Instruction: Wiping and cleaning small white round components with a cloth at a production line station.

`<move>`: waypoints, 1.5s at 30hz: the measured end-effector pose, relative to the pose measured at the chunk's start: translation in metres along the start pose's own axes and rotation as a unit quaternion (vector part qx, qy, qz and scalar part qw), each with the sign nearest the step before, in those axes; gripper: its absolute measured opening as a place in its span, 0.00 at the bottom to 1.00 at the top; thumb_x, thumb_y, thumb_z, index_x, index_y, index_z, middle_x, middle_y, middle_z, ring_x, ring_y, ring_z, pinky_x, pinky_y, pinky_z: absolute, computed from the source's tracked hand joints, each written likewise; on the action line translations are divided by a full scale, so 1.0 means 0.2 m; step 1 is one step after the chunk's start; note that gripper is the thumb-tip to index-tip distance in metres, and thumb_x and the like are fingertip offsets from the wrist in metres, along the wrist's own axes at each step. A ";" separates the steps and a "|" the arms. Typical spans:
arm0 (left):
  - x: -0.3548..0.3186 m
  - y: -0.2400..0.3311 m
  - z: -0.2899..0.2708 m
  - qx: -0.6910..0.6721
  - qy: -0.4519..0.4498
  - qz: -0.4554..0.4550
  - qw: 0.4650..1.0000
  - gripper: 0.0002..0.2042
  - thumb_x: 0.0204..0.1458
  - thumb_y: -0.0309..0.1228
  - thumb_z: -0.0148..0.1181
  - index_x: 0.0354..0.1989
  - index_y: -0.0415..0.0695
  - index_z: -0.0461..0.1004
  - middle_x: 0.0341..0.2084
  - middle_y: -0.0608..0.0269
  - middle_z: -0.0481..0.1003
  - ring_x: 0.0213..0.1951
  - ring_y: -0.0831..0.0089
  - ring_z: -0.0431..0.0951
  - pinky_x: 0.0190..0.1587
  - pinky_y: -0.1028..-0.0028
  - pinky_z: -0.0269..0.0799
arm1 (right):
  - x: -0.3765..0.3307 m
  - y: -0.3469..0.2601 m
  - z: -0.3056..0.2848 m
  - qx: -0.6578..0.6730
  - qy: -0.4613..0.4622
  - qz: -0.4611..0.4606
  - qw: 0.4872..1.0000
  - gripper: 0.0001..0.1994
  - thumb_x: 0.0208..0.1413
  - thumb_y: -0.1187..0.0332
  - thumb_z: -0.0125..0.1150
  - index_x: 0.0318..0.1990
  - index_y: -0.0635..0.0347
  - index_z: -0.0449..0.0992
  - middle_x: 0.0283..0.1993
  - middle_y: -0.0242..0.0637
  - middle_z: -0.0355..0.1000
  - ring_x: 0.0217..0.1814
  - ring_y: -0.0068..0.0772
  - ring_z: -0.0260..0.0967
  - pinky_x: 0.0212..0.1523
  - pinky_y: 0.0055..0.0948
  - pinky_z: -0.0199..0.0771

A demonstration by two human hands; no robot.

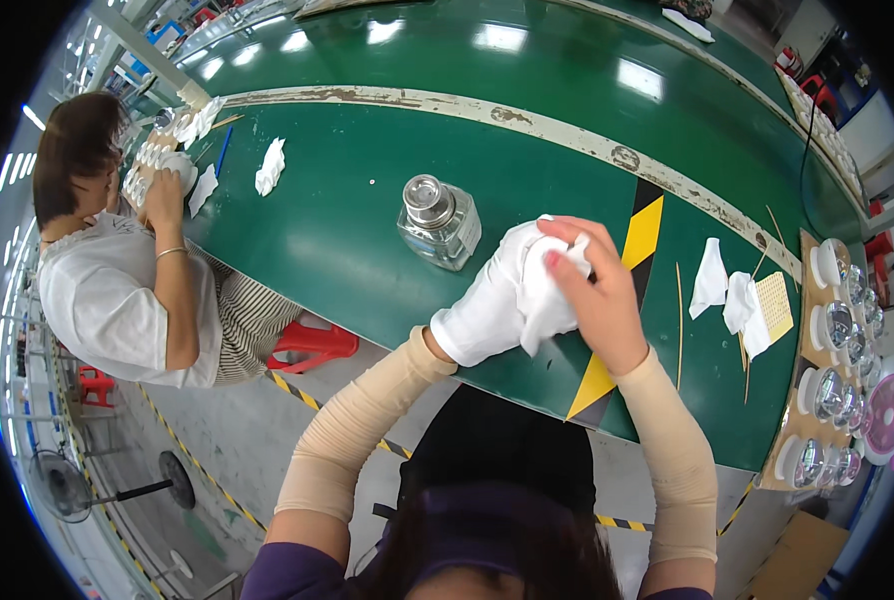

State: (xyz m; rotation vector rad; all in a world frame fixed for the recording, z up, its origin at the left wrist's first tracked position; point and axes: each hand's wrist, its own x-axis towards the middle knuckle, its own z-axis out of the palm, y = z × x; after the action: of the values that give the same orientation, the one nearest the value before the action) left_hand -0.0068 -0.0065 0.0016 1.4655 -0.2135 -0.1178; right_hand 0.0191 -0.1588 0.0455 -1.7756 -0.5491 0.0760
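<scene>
Bare right hand (607, 300) fingers pinch soft white cloth (547, 290); gloved left hand (492, 295) apparently clenched beneath.

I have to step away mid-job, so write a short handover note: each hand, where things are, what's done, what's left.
Left hand: in a white glove, raised over the green table edge.
Right hand: bare, pinching a white cloth against the gloved fingers.
Glass bottle: stands on the table just beyond the hands, untouched.
More white cloths and thin sticks lie to the right; a tray of round shiny parts sits at the far right.
Done: glove on, cloth in hand.
Left: apparently the parts on the tray, none picked up yet.
</scene>
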 end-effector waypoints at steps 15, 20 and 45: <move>0.02 0.06 -0.04 0.202 -0.039 0.100 0.974 0.46 0.35 0.33 0.76 0.64 0.41 0.54 0.60 0.51 0.59 0.63 0.57 0.60 0.65 0.66 0.56 | 0.34 0.01 -0.30 0.427 0.060 0.126 0.893 0.15 0.62 0.71 0.53 0.54 0.69 0.69 0.48 0.39 0.73 0.51 0.25 0.69 0.50 0.20 0.68; 0.01 0.06 -0.03 0.210 -0.037 0.102 0.972 0.46 0.35 0.32 0.75 0.64 0.41 0.54 0.60 0.51 0.59 0.63 0.57 0.60 0.65 0.66 0.57 | 0.37 -0.18 -0.14 0.331 -0.035 0.050 0.942 0.17 0.61 0.77 0.52 0.56 0.72 0.68 0.52 0.42 0.72 0.52 0.28 0.71 0.55 0.24 0.70; -0.06 0.11 -0.02 0.168 -0.008 0.128 0.977 0.26 0.32 0.37 0.72 0.39 0.38 0.69 0.29 0.49 0.75 0.33 0.54 0.76 0.40 0.64 0.72 | 0.35 -0.28 0.22 -0.279 -0.076 -0.441 0.849 0.14 0.45 0.83 0.59 0.42 0.66 0.76 0.45 0.42 0.73 0.53 0.49 0.67 0.57 0.43 0.66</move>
State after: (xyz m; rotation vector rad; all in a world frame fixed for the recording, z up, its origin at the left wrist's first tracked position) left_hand -0.0184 0.0029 0.0223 1.7589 -0.4494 0.1217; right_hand 0.0485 -0.0813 0.1025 -1.8931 -1.5823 -0.6502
